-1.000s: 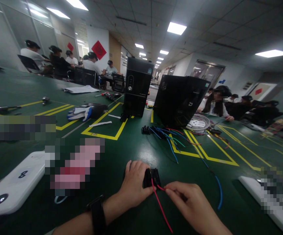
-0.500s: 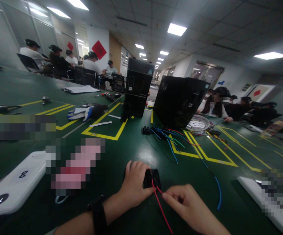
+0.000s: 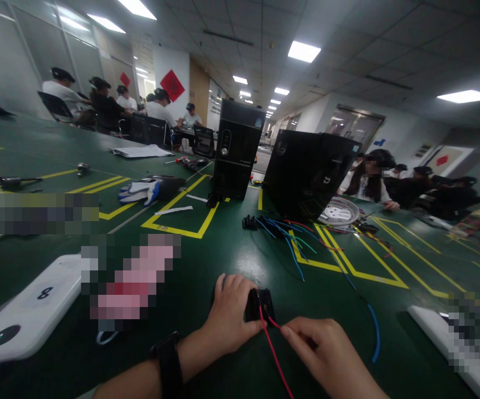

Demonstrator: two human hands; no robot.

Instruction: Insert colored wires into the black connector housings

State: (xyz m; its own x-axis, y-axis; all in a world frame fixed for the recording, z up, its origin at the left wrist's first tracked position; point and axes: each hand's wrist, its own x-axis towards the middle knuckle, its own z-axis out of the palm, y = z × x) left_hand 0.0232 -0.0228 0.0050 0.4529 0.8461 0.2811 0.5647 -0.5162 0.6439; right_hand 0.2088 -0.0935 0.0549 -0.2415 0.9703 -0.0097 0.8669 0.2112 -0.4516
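Note:
A small black connector block point(image 3: 268, 301) lies on the green table in front of me, metal contacts showing on its top. My left hand point(image 3: 232, 310) grips it from the left, the thumb near its lower edge. One red wire point(image 3: 277, 354) runs from the block toward me, its far end out of view. A short stretch of another red wire point(image 3: 273, 321) enters the block beside it. My right hand point(image 3: 325, 346) pinches this one between thumb and fingertips. Whether the two are one looped wire is hidden. A black band point(image 3: 168, 360) circles my left wrist.
Two black computer towers point(image 3: 238, 152) point(image 3: 308, 172) stand ahead. Blue and green wires point(image 3: 292, 235) with another black block point(image 3: 249, 222) lie before them. Around are a white basket point(image 3: 339, 212), gloves point(image 3: 140, 192) and white devices point(image 3: 36, 307) point(image 3: 443, 338). A co-worker sits beyond the right tower.
The whole view has shifted slightly, so things sit a little further right. Both hands keep their hold on the block and the red wire, with hardly any visible motion.

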